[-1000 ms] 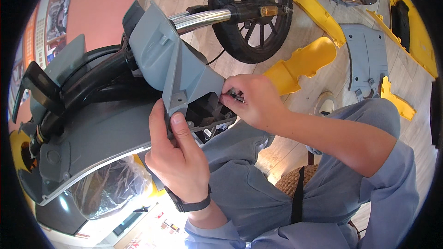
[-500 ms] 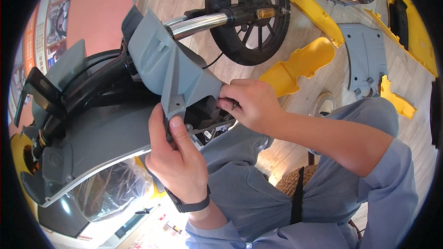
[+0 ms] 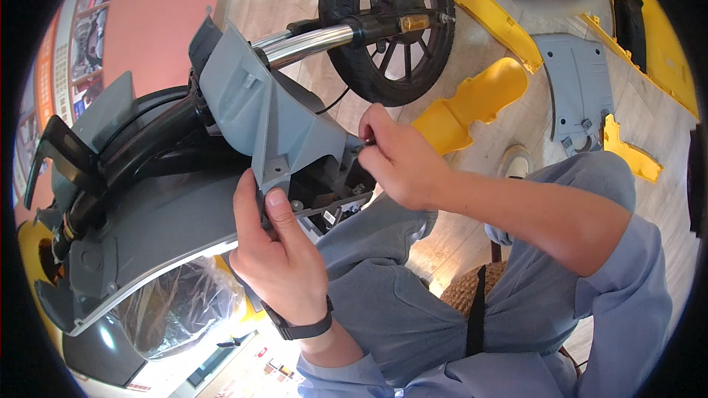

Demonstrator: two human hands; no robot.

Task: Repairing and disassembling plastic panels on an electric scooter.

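Note:
A light grey moulded plastic panel with a small hole at its lower corner sits against the scooter's dark grey body panel. My left hand, wearing a black wristband, is closed on that lower corner, thumb on the near side and fingers behind the edge. At the panel's right tip, my right hand has its thumb and index finger bent close together. Whatever lies between them is too small or hidden to make out. Beneath the panel, a dark cavity shows small fittings.
A spoked wheel on a chrome fork lies beyond the panel. Yellow cover pieces and a grey plate rest on the wooden floor to the right. Clear plastic wrap covers something at lower left.
My right hand has shifted slightly back from the panel's right tip, uncovering more of it. The left hand keeps its hold. The whole view has moved a little.

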